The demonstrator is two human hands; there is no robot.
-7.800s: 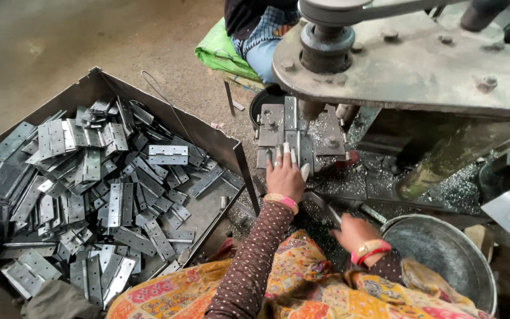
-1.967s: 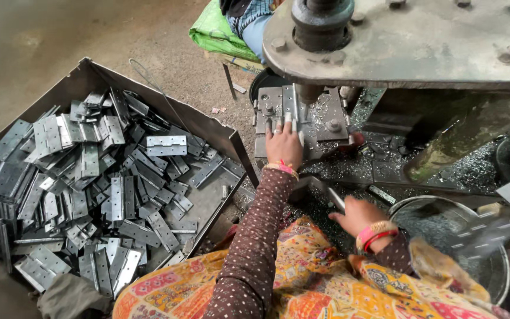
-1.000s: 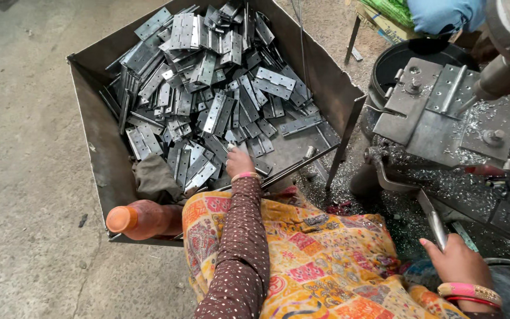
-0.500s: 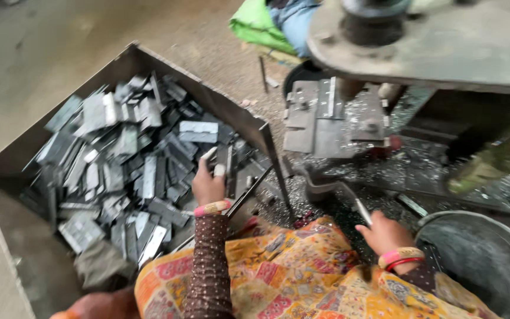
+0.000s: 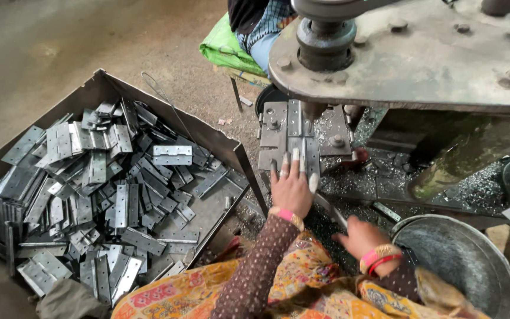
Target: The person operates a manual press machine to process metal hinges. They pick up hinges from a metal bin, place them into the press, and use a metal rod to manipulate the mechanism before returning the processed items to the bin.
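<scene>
My left hand [image 5: 292, 188] just came back from the hinge bin [image 5: 98, 88], fingers spread flat pressing a hinge plate [image 5: 310, 155] under the press [image 5: 320, 35]; right hand [image 5: 361, 236] closed around a thin tool [image 5: 330, 210], I think.

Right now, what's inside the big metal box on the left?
The metal box holds a heap of flat hinge plates, with a bare patch of floor near its right wall. Whatever lies beneath the heap is covered.

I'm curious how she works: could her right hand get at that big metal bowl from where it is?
Probably yes. The right hand rests just beside the metal bowl, with nothing between them.
</scene>
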